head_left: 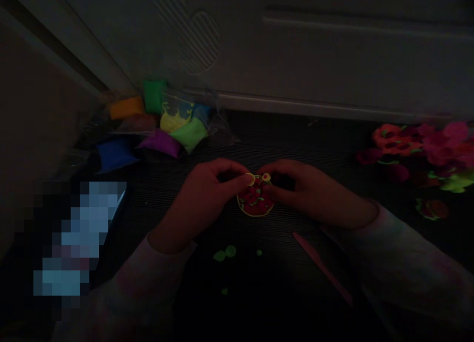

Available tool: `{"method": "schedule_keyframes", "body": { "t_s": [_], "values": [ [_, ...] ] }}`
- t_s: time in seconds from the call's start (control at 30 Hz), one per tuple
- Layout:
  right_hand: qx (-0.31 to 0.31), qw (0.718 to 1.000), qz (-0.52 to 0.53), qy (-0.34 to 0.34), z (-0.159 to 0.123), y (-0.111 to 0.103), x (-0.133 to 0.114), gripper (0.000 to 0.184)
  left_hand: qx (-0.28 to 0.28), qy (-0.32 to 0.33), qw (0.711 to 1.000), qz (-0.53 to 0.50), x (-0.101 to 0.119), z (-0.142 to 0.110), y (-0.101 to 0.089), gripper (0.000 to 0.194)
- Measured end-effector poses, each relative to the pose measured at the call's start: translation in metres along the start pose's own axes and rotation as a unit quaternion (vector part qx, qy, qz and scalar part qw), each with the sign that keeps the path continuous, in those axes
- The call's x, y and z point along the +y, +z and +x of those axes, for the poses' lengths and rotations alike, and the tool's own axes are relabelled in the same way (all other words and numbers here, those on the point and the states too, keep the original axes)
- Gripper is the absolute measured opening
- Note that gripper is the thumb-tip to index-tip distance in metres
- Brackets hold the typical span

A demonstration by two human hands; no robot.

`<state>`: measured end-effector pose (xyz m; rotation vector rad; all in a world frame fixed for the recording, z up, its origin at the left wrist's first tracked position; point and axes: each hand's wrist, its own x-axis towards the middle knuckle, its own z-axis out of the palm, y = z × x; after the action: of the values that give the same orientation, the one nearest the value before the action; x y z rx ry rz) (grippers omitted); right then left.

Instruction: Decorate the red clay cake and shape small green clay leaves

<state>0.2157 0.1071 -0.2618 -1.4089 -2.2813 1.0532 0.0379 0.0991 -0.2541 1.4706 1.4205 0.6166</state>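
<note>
In the dim light, a small round clay pizza [256, 204] lies between my hands. It has a yellow rim, a red top and green bits. My left hand [207, 199] comes from the left, thumb and fingers closed at the pizza's upper left edge, where a small yellow clay piece [251, 179] shows by the fingertips. My right hand [303, 189] is closed on the upper right edge. A yellow clay bit with a red spot [266, 177] sits beside its fingertips. The finger undersides are hidden.
Colourful clay packets [159, 142] lie at the back left, and a lit, blurred-out screen [85, 228] at the left. Green clay bits [225, 253] and a pink clay knife [322, 267] lie in front. Pink and red clay shapes [448, 144] are piled at the right.
</note>
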Motion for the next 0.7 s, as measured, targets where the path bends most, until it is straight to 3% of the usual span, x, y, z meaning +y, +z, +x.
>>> {"method": "schedule_keyframes", "body": {
  "t_s": [0.53, 0.7],
  "values": [
    [0.004, 1.000, -0.010, -0.018, 0.000, 0.000, 0.002, 0.028, -0.018, 0.074, 0.989, 0.128, -0.003, 0.013, 0.015, 0.016],
    [0.011, 0.999, 0.026, -0.016, 0.000, -0.001, 0.003, 0.026, 0.014, 0.083, 0.984, 0.159, -0.005, 0.012, 0.017, 0.016]
  ]
}}
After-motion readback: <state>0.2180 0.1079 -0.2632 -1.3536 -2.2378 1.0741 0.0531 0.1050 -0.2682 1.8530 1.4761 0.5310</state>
